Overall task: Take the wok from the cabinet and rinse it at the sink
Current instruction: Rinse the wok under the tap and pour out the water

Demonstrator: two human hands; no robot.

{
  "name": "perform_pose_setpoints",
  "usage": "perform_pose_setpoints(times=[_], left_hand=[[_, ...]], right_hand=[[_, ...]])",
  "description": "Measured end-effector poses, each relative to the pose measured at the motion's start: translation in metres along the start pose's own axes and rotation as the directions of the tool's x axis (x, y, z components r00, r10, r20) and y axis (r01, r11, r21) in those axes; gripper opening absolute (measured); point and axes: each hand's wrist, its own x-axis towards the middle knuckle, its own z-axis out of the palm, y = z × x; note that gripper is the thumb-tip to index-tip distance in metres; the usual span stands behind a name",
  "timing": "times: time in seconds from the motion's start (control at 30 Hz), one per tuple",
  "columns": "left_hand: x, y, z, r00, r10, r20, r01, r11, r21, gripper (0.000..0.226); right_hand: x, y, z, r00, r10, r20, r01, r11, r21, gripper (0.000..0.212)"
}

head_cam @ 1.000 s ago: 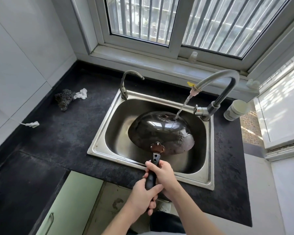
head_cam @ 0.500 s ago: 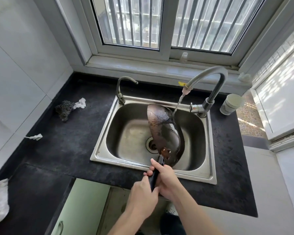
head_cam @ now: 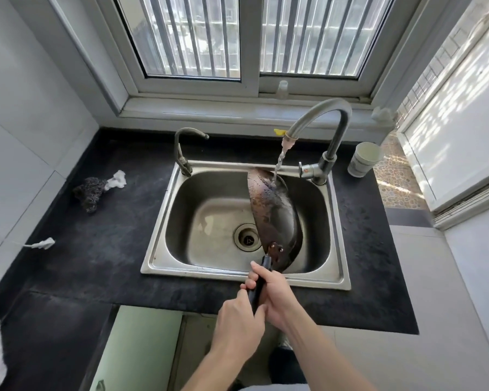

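A dark, blackened wok stands tipped on its edge inside the steel sink, nearly vertical, its outer side facing left. Water runs from the curved tap onto the wok's upper rim. Both hands hold its black handle at the sink's front edge: my right hand grips higher up, and my left hand is closed around the handle's lower end. The drain shows to the left of the wok.
A second small tap stands at the sink's back left. A steel scourer with a white scrap lies on the black counter to the left. A white cup sits at the right. A green cabinet door hangs below the counter.
The wok has turned from lying bottom-up in the basin to standing on edge, then tilted a little further under the stream. Both hands kept hold of the handle.
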Motion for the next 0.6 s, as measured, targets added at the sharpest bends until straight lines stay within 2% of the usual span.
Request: perform_pose_setpoints(times=[0.1, 0.2, 0.37, 0.6], left_hand=[[0.003, -0.006, -0.001, 1.0, -0.005, 0.019, 0.006, 0.998, -0.059, 0.033], [0.008, -0.011, -0.003, 0.993, -0.037, 0.108, 0.055, 0.984, -0.168, 0.026], [0.006, -0.006, 0.002, 0.957, -0.066, 0.283, 0.192, 0.874, -0.447, 0.018], [0.004, -0.007, 0.006, 0.918, -0.094, 0.385, 0.31, 0.775, -0.55, 0.013]], right_hand=[[-0.002, 0.0, 0.002, 1.0, -0.03, 0.007, 0.03, 0.999, -0.037, 0.025], [-0.004, 0.0, 0.002, 0.997, -0.074, 0.036, 0.077, 0.993, -0.089, 0.024], [-0.006, 0.0, -0.008, 0.989, -0.146, 0.038, 0.151, 0.96, -0.234, 0.02], [-0.005, 0.003, -0.016, 0.986, -0.163, 0.025, 0.155, 0.865, -0.478, 0.014]])
